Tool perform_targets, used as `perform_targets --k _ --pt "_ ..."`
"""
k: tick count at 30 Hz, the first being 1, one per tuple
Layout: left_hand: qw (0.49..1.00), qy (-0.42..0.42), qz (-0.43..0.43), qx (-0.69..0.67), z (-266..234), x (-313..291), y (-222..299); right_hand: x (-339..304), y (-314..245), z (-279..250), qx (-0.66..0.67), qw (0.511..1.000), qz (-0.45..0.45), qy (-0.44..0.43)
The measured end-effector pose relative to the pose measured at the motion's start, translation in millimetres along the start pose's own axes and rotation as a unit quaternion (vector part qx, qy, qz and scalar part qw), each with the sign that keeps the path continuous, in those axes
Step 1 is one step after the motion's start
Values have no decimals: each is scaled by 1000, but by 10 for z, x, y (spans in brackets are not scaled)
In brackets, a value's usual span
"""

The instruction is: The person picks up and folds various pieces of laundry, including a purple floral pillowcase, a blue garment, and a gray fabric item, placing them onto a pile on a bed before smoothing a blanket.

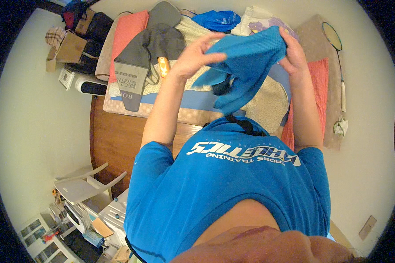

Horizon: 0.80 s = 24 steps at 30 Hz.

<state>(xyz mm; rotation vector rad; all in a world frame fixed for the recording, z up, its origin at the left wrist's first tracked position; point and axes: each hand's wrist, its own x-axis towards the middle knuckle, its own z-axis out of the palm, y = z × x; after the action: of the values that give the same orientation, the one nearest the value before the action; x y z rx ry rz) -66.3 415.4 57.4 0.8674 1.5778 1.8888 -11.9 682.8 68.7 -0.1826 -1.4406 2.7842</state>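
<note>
- A blue, finely textured piece of soft fabric (259,50) hangs bunched and folded in the air at the upper centre of the frame, between both hands.
- The right hand (296,55), upper right of centre, pinches the fabric's upper right corner between thumb and fingers.
- The left hand (194,57), upper centre-left, is partly open, thumb and fingers apart at the fabric's left edge; whether it grips there cannot be told.
- Below the fabric lies a bed with a cream, patterned cover (264,101).
- Left of the left hand, a dark grey garment with pale print (138,55) is spread out, an orange-and-white packet (163,66) beside it.
- At the top centre sits a crumpled blue plastic bag (217,20).
- A slim badminton racket with a pale handle (343,94) lies at the upper right.
</note>
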Motion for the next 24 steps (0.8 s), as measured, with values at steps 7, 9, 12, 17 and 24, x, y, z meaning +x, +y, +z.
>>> perform_targets --k 7,9,12,17,24 --pt "983 99 36 -150 -241 129 -36 -30 -78 -13 -81 995 -31 58" --pt "998 70 -1 1 -210 154 -155 22 -194 -10 -112 990 -40 77" --pt "987 124 36 93 -269 210 -121 -61 -331 -44 -276 960 -37 -2" --pt "977 182 34 103 -414 164 125 -134 -422 89 -748 635 107 -161" --pt "973 150 77 161 -216 201 231 -70 -381 -342 -456 890 22 -15"
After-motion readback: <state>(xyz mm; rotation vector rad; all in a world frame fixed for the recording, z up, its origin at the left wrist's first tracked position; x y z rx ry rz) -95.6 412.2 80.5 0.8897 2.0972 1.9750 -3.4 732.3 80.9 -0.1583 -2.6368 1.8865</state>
